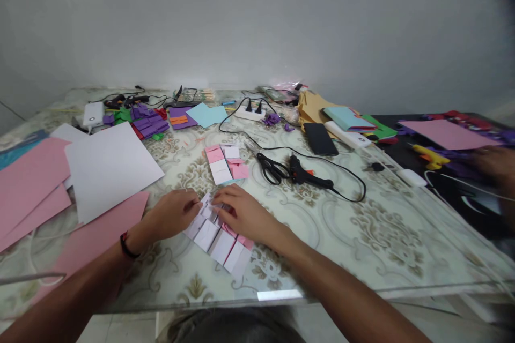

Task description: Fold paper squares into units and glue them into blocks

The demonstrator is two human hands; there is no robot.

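A patchwork of white and pink folded paper pieces (220,245) lies tilted on the table in front of me. At its upper left edge, my left hand (173,214) has its fingers curled together on the paper. My right hand (245,213) reaches over the top, thumb and fingers bent around a small white fold. Their fingertips are close to each other, partly hiding the paper there. Just beyond lies a smaller set of pink and white folded pieces (219,171). Black-handled scissors (272,168) and a black glue gun (309,174) rest to its right.
Pink sheets (30,182) and a large white sheet (110,169) cover the left side. Purple folded papers (148,122), a power strip (250,113) and a black phone (320,139) lie farther back. A cord loops right. Another person's hand (497,163) is near a yellow glue gun (430,157).
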